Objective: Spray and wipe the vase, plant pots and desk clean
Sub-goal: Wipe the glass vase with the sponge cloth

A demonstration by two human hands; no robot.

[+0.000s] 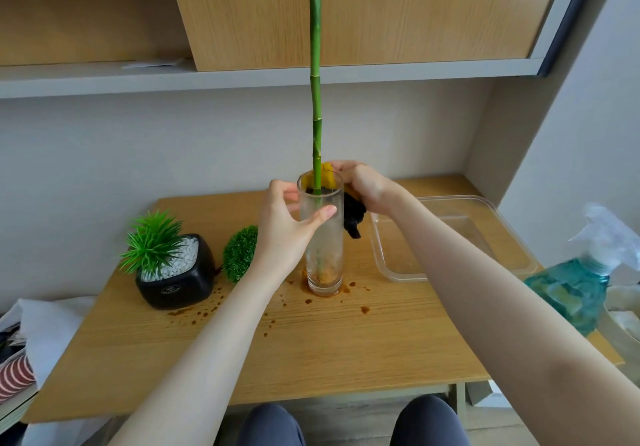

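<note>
A tall clear glass vase (pixel 323 258) stands upright mid-desk with a long green bamboo stalk (pixel 316 92) in it. My left hand (pixel 284 227) grips the vase near its top, thumb across the front. My right hand (pixel 363 186) holds a yellow and black cloth (pixel 353 219) against the vase's rim on the far right side. Brown stains ring the vase's foot and dot the wooden desk (pixel 329 348). A black pot (pixel 180 286) with white pebbles and a spiky green plant sits at the left, with a round green plant (pixel 240 253) beside it.
An empty clear plastic container (pixel 460 238) lies on the desk at the right. A spray bottle of blue liquid (pixel 575 286) stands at the right edge. Shelves and a wooden cabinet hang above. Cloth and papers are piled at the left. My knees show below the desk.
</note>
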